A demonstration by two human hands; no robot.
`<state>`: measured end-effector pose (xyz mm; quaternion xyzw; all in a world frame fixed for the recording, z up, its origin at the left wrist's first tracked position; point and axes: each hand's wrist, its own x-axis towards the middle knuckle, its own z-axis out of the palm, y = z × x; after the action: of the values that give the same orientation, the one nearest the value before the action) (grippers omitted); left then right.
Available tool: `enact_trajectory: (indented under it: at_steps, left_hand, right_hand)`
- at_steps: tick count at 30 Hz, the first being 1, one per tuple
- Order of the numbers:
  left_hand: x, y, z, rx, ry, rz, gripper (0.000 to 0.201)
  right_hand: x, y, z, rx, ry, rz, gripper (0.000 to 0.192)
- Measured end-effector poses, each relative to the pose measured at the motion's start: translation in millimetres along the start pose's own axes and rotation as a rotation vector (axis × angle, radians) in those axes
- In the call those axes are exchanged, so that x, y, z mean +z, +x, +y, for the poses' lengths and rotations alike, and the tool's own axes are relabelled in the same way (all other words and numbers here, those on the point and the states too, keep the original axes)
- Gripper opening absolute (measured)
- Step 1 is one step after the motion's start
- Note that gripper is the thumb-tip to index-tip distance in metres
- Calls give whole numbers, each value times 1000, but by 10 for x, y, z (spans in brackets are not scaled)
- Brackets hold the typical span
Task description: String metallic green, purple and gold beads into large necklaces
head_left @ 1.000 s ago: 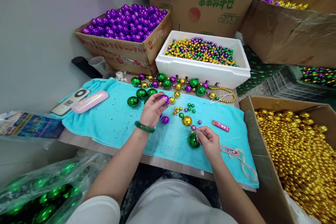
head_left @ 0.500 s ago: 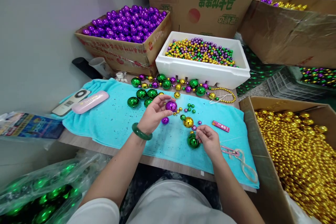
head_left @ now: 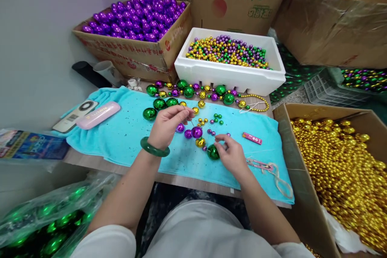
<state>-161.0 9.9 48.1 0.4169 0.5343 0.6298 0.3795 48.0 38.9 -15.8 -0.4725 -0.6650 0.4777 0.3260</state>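
My left hand (head_left: 167, 123), with a green bangle on the wrist, pinches a thin needle (head_left: 191, 119) over the turquoise towel (head_left: 127, 137). On the thread below it hang a large purple bead (head_left: 196, 132), a gold bead (head_left: 200, 142) and a large green bead (head_left: 213, 152). My right hand (head_left: 231, 155) grips the strand just beside the green bead. Loose small green, gold and purple beads (head_left: 211, 123) lie scattered on the towel between my hands. Several loose large green balls (head_left: 157, 107) lie left of my left hand.
A finished strand (head_left: 205, 92) lies along the towel's far edge. Behind stand a cardboard box of purple balls (head_left: 136, 16) and a white foam box (head_left: 226, 74) of mixed beads. A box of gold beads (head_left: 341, 161) is at right. A pink case (head_left: 98, 115), remote (head_left: 75, 116) and scissors (head_left: 263, 165) lie on the towel.
The large purple bead left my left fingers and slid down the thread next to the gold bead. My right hand moved left with the green bead. The view tilted down slightly.
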Motion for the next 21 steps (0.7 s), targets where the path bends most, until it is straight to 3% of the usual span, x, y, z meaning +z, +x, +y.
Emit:
enact_trajectory:
  at_steps: [3, 8, 14, 18, 21]
  left_hand:
    - [71, -30, 170, 51, 17, -14, 14]
    - [180, -31, 391, 119, -110, 18, 13]
    - [125, -5, 494, 207, -157, 86, 16]
    - [31, 133, 224, 113, -214, 131, 25]
    - [0, 299, -244, 43, 43, 61, 27]
  right_hand:
    - [-32, 76, -213, -118, 76, 52, 19]
    - [131, 186, -509, -160, 381, -175, 25]
    - [267, 227, -469, -75, 394, -224, 11]
    - [298, 236, -397, -5, 446, -205, 12]
    - [295, 229, -367, 30, 486, -102, 14]
